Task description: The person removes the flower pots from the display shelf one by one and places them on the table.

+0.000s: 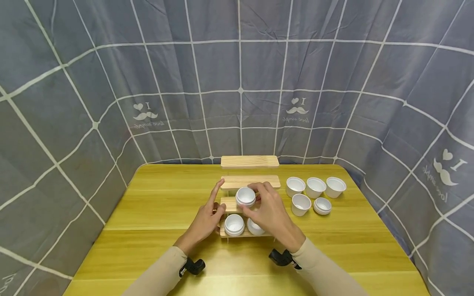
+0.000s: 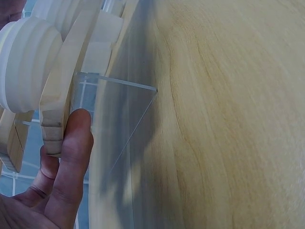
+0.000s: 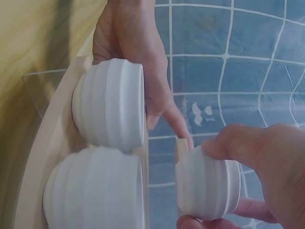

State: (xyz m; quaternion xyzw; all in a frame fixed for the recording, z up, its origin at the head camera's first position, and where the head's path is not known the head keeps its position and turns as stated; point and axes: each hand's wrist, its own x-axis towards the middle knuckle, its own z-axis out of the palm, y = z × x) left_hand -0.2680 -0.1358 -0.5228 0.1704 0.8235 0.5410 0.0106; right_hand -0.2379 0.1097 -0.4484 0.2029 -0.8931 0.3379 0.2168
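Observation:
A tiered wooden stand (image 1: 230,204) with clear supports stands in the middle of the table. My left hand (image 1: 203,224) grips the stand's left end. In the left wrist view, fingers (image 2: 76,143) curl at the end of a wooden board (image 2: 69,76), while the head view shows the index finger stretched along the upper tiers. My right hand (image 1: 272,209) pinches a ribbed white cup (image 1: 246,195) between thumb and fingers, right at the second tier. On the lowest tier sit two more white cups, the left one (image 1: 234,224) in plain sight and the right one (image 1: 254,227) partly behind my right hand.
Right of the stand, several white cups (image 1: 316,187) stand on the yellow wooden table (image 1: 166,205), among them a shorter ribbed cup (image 1: 322,206). The upper boards (image 1: 249,161) of the stand carry no cups. A grey checked curtain (image 1: 214,102) surrounds the table's back and sides.

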